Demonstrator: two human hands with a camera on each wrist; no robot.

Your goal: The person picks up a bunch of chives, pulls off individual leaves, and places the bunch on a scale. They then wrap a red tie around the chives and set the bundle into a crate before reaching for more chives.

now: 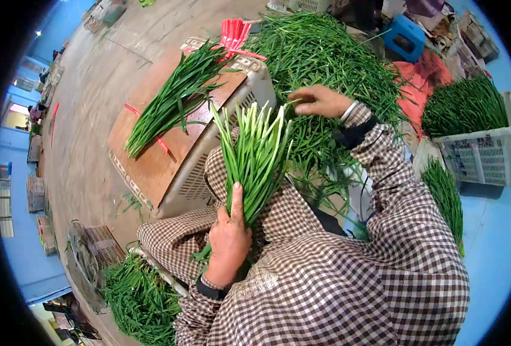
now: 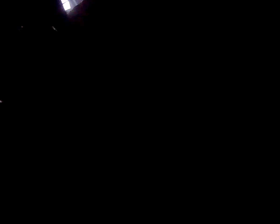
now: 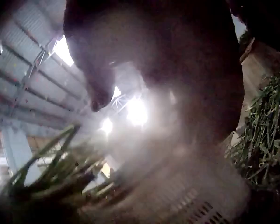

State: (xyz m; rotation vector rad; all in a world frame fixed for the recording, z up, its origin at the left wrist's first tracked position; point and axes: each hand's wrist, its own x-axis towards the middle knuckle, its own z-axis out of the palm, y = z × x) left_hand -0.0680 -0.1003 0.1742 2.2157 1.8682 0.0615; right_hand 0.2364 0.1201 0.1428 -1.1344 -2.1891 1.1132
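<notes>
In the head view, my left hand point(image 1: 229, 239) grips a bunch of garlic chives point(image 1: 255, 164) over the lap, the thumb laid straight along the stems. The bunch's pale cut ends fan out at the top. My right hand point(image 1: 323, 102) is just right of those ends, fingers loosely bent, with a thin stalk tip close to the fingertips. Seen from the right wrist, that hand point(image 3: 177, 56) is a dark, blurred shape with a gap between thumb and fingers. The left wrist view is almost wholly black.
Another chive bunch point(image 1: 172, 101) lies over red ties on a brown board point(image 1: 146, 132) atop a crate, beside a fan of red ties point(image 1: 233, 34). A large chive heap point(image 1: 324, 52) spreads ahead. A filled white crate point(image 1: 480, 153) and blue stool point(image 1: 404, 37) stand right; more chives point(image 1: 140, 300) lie lower left.
</notes>
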